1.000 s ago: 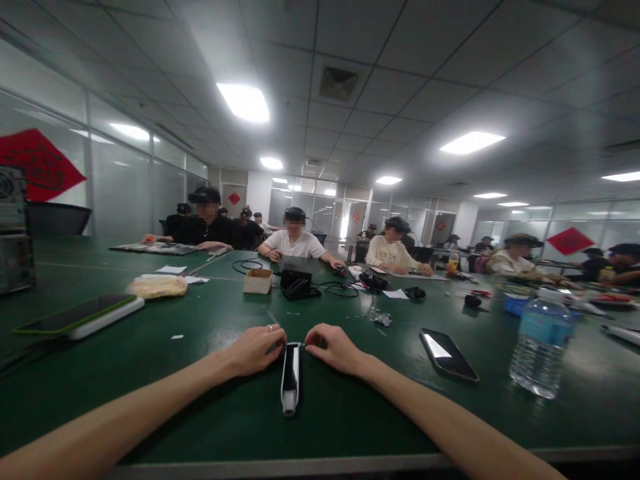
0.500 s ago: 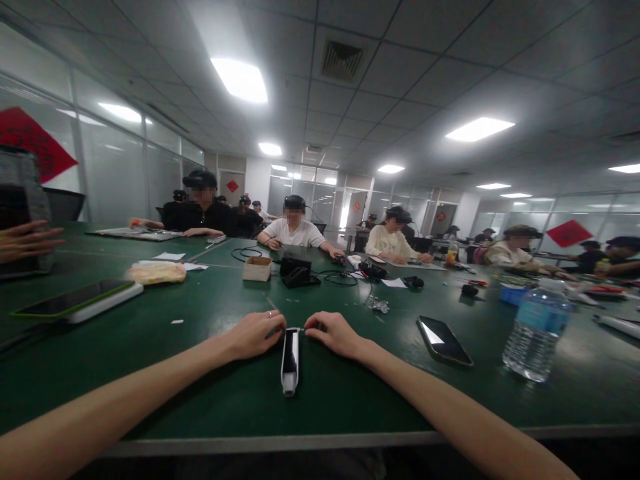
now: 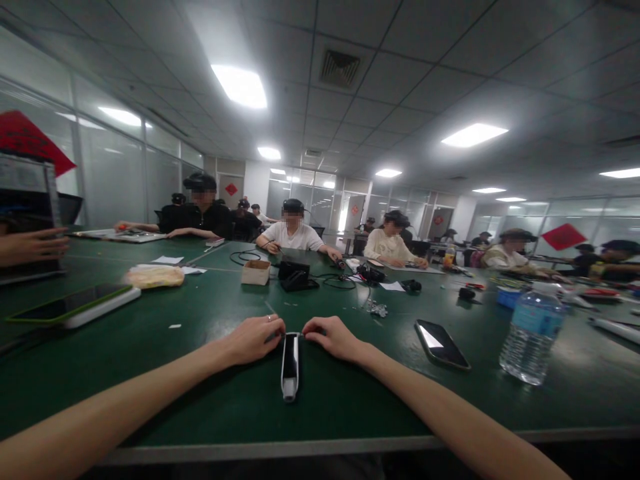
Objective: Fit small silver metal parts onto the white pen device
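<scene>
A slim white device with a long black screen (image 3: 290,359), shaped like a scanning pen, lies on the green table with its narrower tip towards me. My left hand (image 3: 255,339), a ring on one finger, rests at the left of its far end, thumb and fingers drawn together. On the other side my right hand (image 3: 333,337) is bent in a pinch, its fingertips close to the same end. A thin pale bit shows between the two sets of fingertips, too small to name. What either hand grips is hidden.
To the right lie a phone (image 3: 443,343) and a water bottle (image 3: 533,337). Ahead are a small open box (image 3: 255,272), a black stand (image 3: 296,275) and cables. On the left sit a green-edged tablet (image 3: 70,303) and a yellowish packet (image 3: 156,276). Co-workers sit around the table.
The view has shifted slightly. My hands stay at the device's far end with hardly any movement. At far left, another person's hand has moved a little.
</scene>
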`<action>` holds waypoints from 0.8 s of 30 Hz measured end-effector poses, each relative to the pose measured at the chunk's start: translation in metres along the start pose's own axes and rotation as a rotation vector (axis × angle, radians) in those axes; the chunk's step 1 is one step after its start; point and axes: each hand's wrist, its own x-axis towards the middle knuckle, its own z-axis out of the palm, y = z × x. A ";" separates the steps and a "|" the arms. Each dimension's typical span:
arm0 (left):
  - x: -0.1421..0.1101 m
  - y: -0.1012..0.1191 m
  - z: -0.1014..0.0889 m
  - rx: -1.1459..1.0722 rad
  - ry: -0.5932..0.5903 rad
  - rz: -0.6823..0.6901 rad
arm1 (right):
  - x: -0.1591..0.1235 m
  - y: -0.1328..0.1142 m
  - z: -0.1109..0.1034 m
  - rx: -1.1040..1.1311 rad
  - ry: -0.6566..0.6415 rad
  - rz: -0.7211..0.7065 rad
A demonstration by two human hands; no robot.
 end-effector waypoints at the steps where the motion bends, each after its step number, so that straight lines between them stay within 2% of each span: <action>1: 0.000 0.000 0.000 0.002 -0.007 -0.006 | 0.000 -0.001 0.000 0.013 -0.004 0.007; 8: 0.000 0.001 0.001 0.026 -0.039 0.006 | 0.000 -0.004 0.003 0.136 0.065 0.081; 12: -0.001 0.000 0.001 -0.010 -0.056 0.019 | 0.002 -0.003 0.008 0.380 0.074 0.137; 20: -0.003 0.002 -0.002 -0.121 -0.086 -0.010 | 0.004 -0.005 0.007 0.856 -0.008 0.300; 24: -0.004 0.004 -0.004 -0.190 -0.097 0.003 | 0.002 -0.004 0.007 0.977 -0.062 0.319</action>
